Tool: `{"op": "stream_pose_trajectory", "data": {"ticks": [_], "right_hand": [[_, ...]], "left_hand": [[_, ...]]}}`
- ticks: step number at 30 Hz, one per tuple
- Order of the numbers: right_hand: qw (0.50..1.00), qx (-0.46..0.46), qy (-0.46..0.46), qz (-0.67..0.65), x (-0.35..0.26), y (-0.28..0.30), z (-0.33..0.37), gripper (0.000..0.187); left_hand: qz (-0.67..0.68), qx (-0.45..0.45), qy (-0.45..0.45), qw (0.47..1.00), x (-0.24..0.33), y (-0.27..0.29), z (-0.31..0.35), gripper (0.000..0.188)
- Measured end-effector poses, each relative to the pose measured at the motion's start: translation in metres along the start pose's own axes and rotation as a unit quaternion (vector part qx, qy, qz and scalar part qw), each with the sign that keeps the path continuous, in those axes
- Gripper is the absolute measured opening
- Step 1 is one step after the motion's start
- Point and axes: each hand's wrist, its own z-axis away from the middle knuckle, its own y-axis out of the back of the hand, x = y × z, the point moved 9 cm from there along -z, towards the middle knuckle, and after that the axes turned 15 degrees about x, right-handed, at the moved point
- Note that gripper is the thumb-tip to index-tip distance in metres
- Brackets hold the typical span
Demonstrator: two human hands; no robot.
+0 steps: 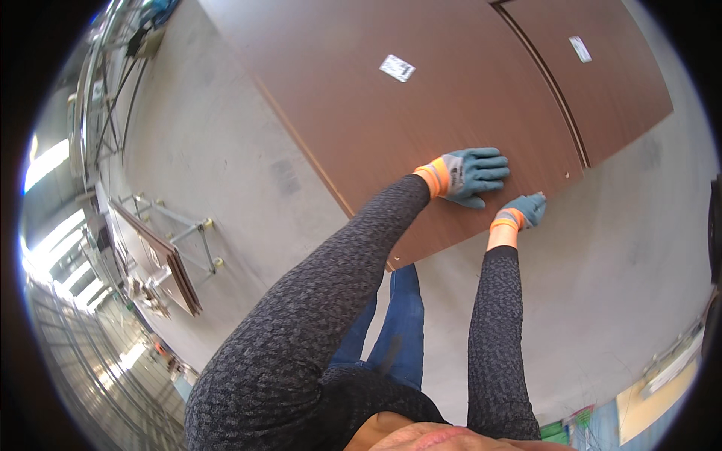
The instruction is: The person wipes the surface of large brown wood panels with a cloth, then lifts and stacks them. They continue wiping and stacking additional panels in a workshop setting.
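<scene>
A wide brown panel point(361, 128) with a white label point(397, 68) lies in front of me. On its near part my left hand point(478, 176), in a grey-blue glove with an orange cuff, rests flat with the fingers stretched out. My right hand point(526, 210), gloved the same way, is closed at the panel's near edge. A tiny pale spot shows at its fingertips; what the fingers hold is too small to tell. Small pale round spots mark the panel's two near corners, one of them a light dot point(567, 174) to the right of my right hand.
A second brown panel point(617, 83) with its own label lies at the right, past a dark gap. Left of me, several brown boards point(169, 263) lean by a wheeled metal frame point(197, 233). Metal racking point(94, 98) stands at the far left. Grey floor surrounds the panels.
</scene>
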Motion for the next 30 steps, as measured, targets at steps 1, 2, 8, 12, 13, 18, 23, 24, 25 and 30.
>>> {"op": "stream_pose_trajectory", "data": {"ticks": [1, 2, 8, 12, 13, 18, 23, 24, 25, 30], "right_hand": [[1.000, 0.014, 0.003, -0.012, -0.001, 0.001, -0.001, 0.046], [1.000, 0.013, 0.009, -0.002, 0.001, 0.002, -0.005, 0.046], [0.995, 0.027, 0.039, 0.082, 0.009, 0.001, -0.021, 0.044], [0.994, 0.012, 0.027, 0.101, 0.035, -0.012, -0.058, 0.044], [0.994, 0.003, 0.020, 0.106, 0.045, -0.017, -0.076, 0.044], [0.998, 0.008, 0.028, 0.047, 0.026, -0.004, -0.027, 0.040], [0.976, -0.070, -0.092, -0.187, 0.055, -0.029, -0.051, 0.021], [0.989, -0.062, -0.027, -0.133, 0.043, -0.023, -0.043, 0.026], [0.995, -0.049, 0.035, -0.077, 0.029, -0.017, -0.032, 0.031], [0.980, -0.194, 0.027, 0.037, 0.003, -0.011, -0.044, 0.045]], "left_hand": [[-0.003, 0.012, -0.001, 1.000, 0.001, 0.001, 0.002, 0.056], [-0.002, 0.016, 0.014, 1.000, 0.001, 0.003, 0.004, 0.059], [-0.151, 0.103, 0.224, 0.957, 0.017, 0.026, 0.056, 0.064], [-0.124, 0.084, 0.344, 0.927, 0.060, 0.021, 0.117, 0.081], [-0.107, 0.078, 0.358, 0.924, 0.070, 0.019, 0.126, 0.084], [-0.109, -0.009, 0.418, 0.902, 0.091, 0.009, 0.152, 0.094], [-0.160, 0.007, 0.453, 0.877, 0.090, -0.022, 0.119, 0.099], [-0.155, 0.011, 0.447, 0.881, 0.090, -0.034, 0.109, 0.095], [-0.159, 0.021, 0.431, 0.888, 0.091, -0.045, 0.097, 0.094], [-0.209, 0.043, 0.360, 0.908, 0.077, -0.111, 0.004, 0.081]]}}
